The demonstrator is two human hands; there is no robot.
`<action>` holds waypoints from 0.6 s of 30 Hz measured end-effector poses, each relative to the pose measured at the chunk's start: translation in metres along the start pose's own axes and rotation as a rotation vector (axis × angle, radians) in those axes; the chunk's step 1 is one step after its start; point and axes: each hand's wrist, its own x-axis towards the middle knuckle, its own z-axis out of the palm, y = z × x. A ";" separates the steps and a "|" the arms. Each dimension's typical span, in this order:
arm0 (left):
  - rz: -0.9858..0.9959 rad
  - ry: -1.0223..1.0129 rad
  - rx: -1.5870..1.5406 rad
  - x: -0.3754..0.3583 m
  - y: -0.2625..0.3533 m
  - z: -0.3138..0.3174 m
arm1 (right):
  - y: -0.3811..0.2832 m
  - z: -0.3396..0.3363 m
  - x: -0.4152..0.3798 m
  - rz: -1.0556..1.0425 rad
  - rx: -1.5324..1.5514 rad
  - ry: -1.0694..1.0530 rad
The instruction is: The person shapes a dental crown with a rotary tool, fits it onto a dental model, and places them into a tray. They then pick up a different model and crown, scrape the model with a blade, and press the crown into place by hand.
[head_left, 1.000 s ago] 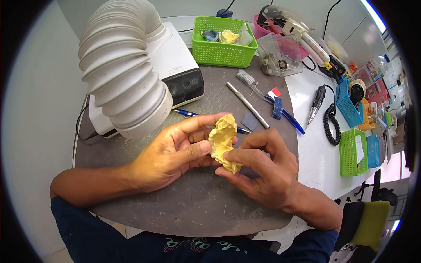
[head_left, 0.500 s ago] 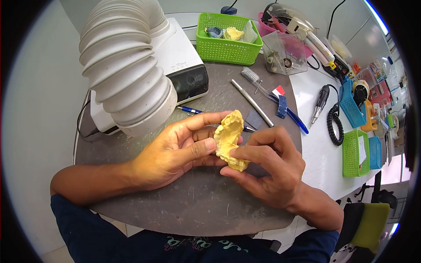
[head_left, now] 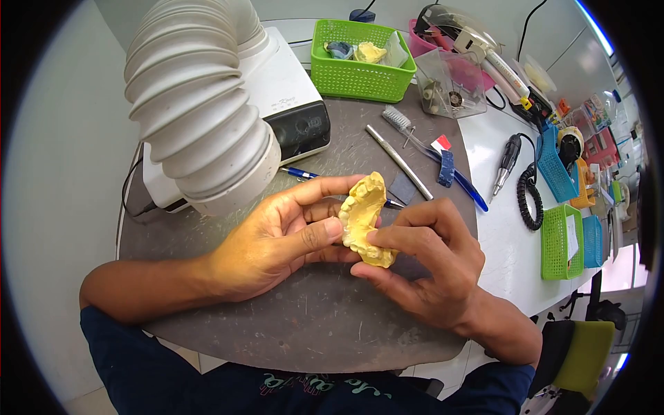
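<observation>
A yellow plaster dental cast (head_left: 361, 220), with a row of teeth along its curved edge, is held up over the dark work board. My left hand (head_left: 280, 238) grips its left side, the thumb on the teeth and the fingers behind. On the cast's inner hollow rests the index fingertip of my right hand (head_left: 432, 263), with the thumb close to the lower end. Behind the cast lie a blue pen (head_left: 299, 172), partly hidden, and a small grey abrasive-looking square (head_left: 402, 188).
A ribbed white hose (head_left: 197, 104) hangs at the left by a white machine (head_left: 277, 76). Farther back sits a green basket (head_left: 360, 79) with another yellow cast. A metal rod (head_left: 399, 161), a brush (head_left: 396, 119) and a handpiece (head_left: 507, 164) lie to the right.
The cast has turned slightly and shifted a little to the right in my hands. My right hand has moved slightly right with it.
</observation>
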 end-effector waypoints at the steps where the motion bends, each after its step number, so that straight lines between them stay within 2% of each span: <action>1: 0.007 0.007 0.002 0.000 -0.001 0.000 | 0.000 0.000 0.001 -0.001 0.000 0.000; 7: 0.098 0.081 0.002 -0.001 -0.002 0.004 | 0.004 -0.003 0.000 0.031 -0.039 -0.016; 18: 0.071 0.097 0.004 -0.001 -0.004 -0.002 | 0.012 -0.006 0.000 0.060 0.073 -0.077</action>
